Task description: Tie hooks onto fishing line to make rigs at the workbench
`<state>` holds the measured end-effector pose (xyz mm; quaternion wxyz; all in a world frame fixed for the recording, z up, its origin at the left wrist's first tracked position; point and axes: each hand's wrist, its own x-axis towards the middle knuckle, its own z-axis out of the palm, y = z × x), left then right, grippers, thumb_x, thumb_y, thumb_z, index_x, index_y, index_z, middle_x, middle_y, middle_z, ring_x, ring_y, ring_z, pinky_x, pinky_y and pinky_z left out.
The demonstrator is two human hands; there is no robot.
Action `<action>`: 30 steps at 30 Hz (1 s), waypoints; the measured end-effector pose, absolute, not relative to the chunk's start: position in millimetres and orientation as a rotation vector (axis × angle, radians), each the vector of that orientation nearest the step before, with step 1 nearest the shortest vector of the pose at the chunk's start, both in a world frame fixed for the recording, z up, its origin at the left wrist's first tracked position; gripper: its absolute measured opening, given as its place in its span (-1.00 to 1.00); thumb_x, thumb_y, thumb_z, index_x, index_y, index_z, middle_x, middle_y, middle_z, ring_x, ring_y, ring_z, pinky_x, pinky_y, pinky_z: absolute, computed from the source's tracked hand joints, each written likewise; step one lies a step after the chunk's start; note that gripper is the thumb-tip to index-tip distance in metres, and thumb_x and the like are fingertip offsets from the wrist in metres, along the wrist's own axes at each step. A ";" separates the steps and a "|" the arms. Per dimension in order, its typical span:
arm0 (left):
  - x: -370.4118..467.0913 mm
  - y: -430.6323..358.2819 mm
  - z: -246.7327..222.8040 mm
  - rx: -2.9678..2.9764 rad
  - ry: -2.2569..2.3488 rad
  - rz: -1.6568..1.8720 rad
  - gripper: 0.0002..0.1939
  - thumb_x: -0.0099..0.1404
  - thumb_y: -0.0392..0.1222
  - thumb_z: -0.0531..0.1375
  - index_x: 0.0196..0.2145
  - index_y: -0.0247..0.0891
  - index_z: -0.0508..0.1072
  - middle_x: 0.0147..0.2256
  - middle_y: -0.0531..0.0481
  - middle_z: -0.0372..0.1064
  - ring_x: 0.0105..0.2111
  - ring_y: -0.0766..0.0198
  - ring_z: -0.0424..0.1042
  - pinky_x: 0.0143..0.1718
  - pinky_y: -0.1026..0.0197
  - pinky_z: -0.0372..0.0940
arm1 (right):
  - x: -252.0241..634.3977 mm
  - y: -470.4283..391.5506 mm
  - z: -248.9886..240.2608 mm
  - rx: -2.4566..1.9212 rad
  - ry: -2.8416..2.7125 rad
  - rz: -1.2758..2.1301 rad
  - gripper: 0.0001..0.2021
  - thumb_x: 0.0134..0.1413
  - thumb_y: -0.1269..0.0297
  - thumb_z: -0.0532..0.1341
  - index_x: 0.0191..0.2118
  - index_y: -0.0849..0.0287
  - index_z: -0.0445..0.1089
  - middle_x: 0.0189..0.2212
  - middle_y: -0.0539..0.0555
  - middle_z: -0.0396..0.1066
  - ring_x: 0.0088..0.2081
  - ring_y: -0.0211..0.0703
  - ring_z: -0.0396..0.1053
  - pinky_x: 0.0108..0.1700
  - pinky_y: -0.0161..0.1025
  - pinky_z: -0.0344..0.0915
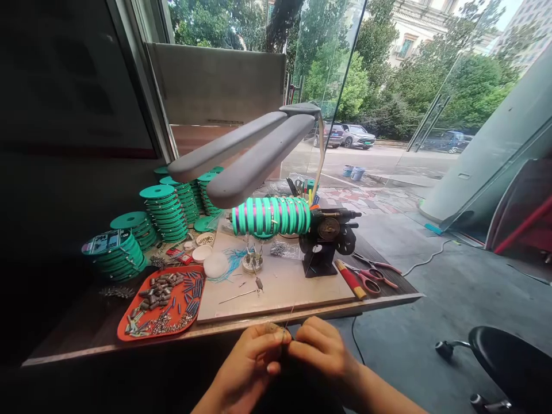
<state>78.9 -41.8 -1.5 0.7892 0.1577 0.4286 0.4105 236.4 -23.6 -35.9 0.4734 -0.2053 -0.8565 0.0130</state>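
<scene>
Just beyond the table's front edge, my left hand (254, 356) and my right hand (325, 348) meet with their fingertips pinched together. A thin fishing line (292, 313) rises from between them; its lower end is hidden by the fingers. Behind them, on a light board (276, 299), stands a small round holder (252, 263) with metal clips. A dark sinker (259, 283) lies in front of it, near a thin metal rod (237, 296). Above the board, a row of green line spools (271, 216) is mounted on a black winding machine (328, 230).
On the left sit an orange tray (125, 328) of sinkers and small metal parts, and stacks of green spools (161, 213). Scissors (368, 282) and a red-yellow packet (350, 280) lie at the right. A lamp (259, 155) overhangs the table; a black chair (504, 356) stands right.
</scene>
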 end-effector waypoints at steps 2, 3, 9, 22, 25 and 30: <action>79.6 -41.3 -0.6 0.338 0.916 0.891 -0.78 -0.17 -0.32 0.39 -0.52 -0.41 0.46 -0.46 0.01 0.32 -0.54 0.51 0.20 -0.63 0.48 0.02 | 239.7 -27.1 -36.0 -0.519 -2.046 0.053 -0.74 0.19 0.40 -0.05 -0.43 0.36 0.29 -0.54 0.07 0.13 -0.38 -0.50 -0.06 -0.31 -0.49 -0.21; 80.3 -41.0 -0.4 0.337 0.910 0.887 -0.78 -0.18 -0.33 0.39 -0.53 -0.42 0.46 -0.47 0.01 0.33 -0.55 0.52 0.19 -0.64 0.48 0.01 | 241.2 -28.9 -34.3 -0.517 -2.048 0.016 -0.76 0.18 0.41 -0.05 -0.41 0.35 0.29 -0.52 0.06 0.15 -0.37 -0.50 -0.04 -0.30 -0.49 -0.19; 83.4 -42.7 0.1 0.277 0.860 0.885 -0.74 -0.27 -0.33 0.42 -0.58 -0.42 0.44 -0.51 0.02 0.29 -0.56 0.51 0.19 -0.65 0.48 -0.01 | 235.3 -29.8 -23.5 -0.451 -2.149 -0.192 -0.80 0.13 0.42 0.01 -0.40 0.32 0.34 -0.52 0.04 0.18 -0.38 -0.51 -0.01 -0.28 -0.47 -0.18; 74.8 -43.4 -12.5 1.789 1.297 1.159 -0.82 0.18 -0.25 0.09 -0.54 -0.32 0.35 -0.37 -0.06 0.16 -0.33 0.30 0.25 -0.34 0.33 0.22 | 232.8 -51.6 -23.9 -0.785 -1.950 1.031 -0.84 0.00 0.38 0.15 -0.47 0.39 0.36 -0.46 -0.03 0.25 -0.36 -0.67 0.16 -0.30 -0.75 0.02; 73.5 -46.7 -22.2 2.235 1.351 1.450 -0.84 0.21 -0.39 0.01 -0.47 -0.32 0.34 -0.38 -0.07 0.14 -0.39 0.32 0.25 -0.38 0.33 0.23 | 222.2 -43.8 14.7 -0.817 -2.025 1.018 -0.87 -0.01 0.44 0.12 -0.44 0.36 0.39 -0.47 -0.04 0.27 -0.39 -0.68 0.14 -0.32 -0.74 0.00; 66.1 -42.5 -33.0 2.685 1.522 1.698 -0.79 0.15 -0.50 0.11 -0.23 -0.42 0.36 -0.28 -0.16 0.21 -0.29 0.25 0.31 -0.27 0.29 0.27 | 193.4 9.3 61.1 -1.152 -2.085 1.383 -0.84 -0.04 0.40 0.17 -0.36 0.44 0.41 -0.53 -0.04 0.26 -0.53 -0.70 0.06 -0.48 -0.72 -0.04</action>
